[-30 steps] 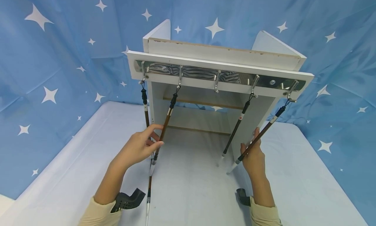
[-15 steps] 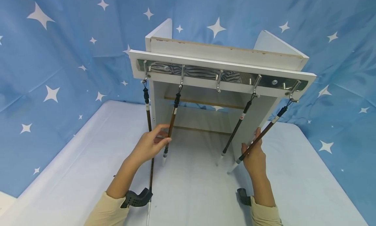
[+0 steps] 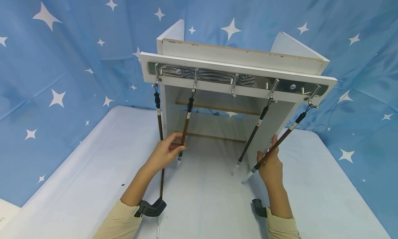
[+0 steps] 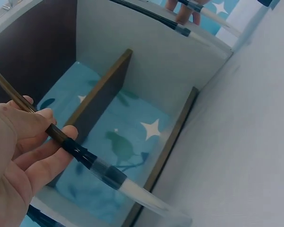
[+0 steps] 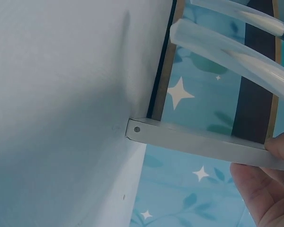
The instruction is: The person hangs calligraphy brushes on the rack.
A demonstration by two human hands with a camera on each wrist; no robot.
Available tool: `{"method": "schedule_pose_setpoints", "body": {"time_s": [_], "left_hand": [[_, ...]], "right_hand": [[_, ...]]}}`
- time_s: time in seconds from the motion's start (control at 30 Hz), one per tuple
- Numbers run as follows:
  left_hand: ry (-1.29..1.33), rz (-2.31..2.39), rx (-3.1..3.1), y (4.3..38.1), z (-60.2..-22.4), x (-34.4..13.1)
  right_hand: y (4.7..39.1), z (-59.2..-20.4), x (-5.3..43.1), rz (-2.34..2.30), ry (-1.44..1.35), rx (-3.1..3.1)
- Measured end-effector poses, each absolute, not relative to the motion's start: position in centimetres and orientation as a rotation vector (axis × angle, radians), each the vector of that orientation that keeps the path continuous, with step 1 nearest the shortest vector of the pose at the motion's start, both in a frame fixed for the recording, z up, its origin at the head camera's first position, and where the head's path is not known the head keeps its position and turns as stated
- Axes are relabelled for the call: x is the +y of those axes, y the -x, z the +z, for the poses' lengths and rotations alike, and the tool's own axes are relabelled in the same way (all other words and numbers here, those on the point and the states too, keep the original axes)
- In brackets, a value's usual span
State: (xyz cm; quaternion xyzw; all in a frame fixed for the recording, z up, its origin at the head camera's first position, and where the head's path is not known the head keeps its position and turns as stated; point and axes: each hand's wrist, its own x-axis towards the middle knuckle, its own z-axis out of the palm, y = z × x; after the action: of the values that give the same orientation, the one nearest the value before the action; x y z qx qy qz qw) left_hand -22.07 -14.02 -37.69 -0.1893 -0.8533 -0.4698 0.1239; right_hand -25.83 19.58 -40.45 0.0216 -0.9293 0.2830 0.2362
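My left hand pinches the brown handle of a calligraphy brush, hung by its cord loop from the second hook from the left. In the left wrist view, thumb and fingers meet around the handle, above the black collar and clear plastic cap. A white wooden rack carries the metal hook strip. My right hand grips the edge of the rack's side panel, thumb on one face and fingers on the other. A dark brush crosses in front of that hand in the head view.
Another brush dangles from the far-left hook, its lower end partly behind my left wrist's camera mount. One more brush hangs at the right; the middle hook bears nothing. White cloth lies under the rack, before a blue star-patterned curtain.
My left hand has moved right with the pinched brush, whose lower end has swung right and away, so it hangs apart from the far-left one. The right hand keeps its grip on the panel.
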Motion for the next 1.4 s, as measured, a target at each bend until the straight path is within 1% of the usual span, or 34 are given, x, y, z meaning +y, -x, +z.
{"method": "schedule_pose_setpoints", "body": {"time_s": [0.33,0.63,0.87,1.2,1.4], "left_hand": [[0.586,-1.485,-2.536,22.5,-38.8,-13.2],[0.636,-1.106,-2.846,22.3,-40.1,-14.3],[0.459,-0.785,-3.086,22.2,-41.1,-14.5],[0.356,-0.705,-3.254,21.6,-40.3,-15.8],[0.263,-0.794,-3.362,21.1,-39.2,-17.1]], "right_hand": [[25.8,-40.7,20.0,0.773,-0.054,-2.542],[25.7,-41.1,19.9,0.787,-0.084,-2.54],[25.7,-40.6,19.5,0.774,-0.134,-2.513],[25.9,-40.7,19.6,0.764,-0.132,-2.504],[25.9,-40.7,19.8,0.755,-0.12,-2.505]]}}
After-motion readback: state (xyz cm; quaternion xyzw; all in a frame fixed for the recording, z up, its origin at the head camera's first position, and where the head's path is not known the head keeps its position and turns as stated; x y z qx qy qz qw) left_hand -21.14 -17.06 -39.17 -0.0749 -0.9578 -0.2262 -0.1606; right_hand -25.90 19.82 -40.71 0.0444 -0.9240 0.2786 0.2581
